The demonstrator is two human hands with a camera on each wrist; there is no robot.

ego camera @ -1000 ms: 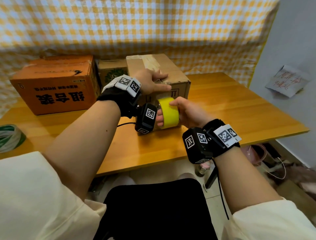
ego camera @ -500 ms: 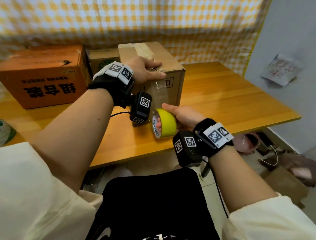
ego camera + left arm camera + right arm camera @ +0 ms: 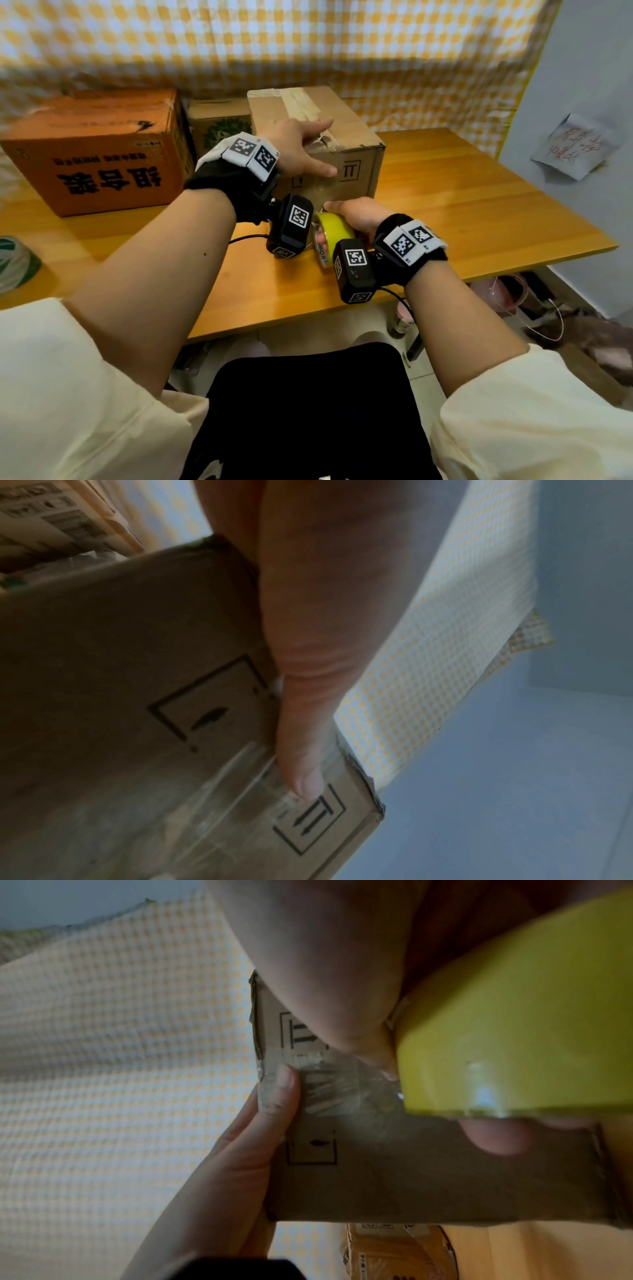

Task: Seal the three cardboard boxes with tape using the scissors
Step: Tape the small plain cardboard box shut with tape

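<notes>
Left hand [image 3: 301,147] spread flat over the top front edge of the brown cardboard box [image 3: 356,137], fingers straight, thumb [image 3: 301,772] pressed down on the front face over a strip of clear tape [image 3: 329,1093]. Nothing gripped; just pressing. Printed handling symbols on either side of the thumb tip.

Right hand [image 3: 356,216] just below and in front of the left, clasped around a yellow tape roll [image 3: 334,228], fingers through the core, thumb over the outer face. Clear tape stretched from under the left thumb down the box front to the roll. Roll held close to the box front, above the wooden table [image 3: 479,212].

Beyond the left wrist: an orange cardboard box [image 3: 96,150] with black characters, and between it and the brown box a smaller box with a green print [image 3: 222,126]. Checked yellow-and-white cloth [image 3: 274,44] hanging behind all three. Far outside the left elbow, at the table's edge, a green-and-white roll [image 3: 13,263]. Scissors nowhere visible.
</notes>
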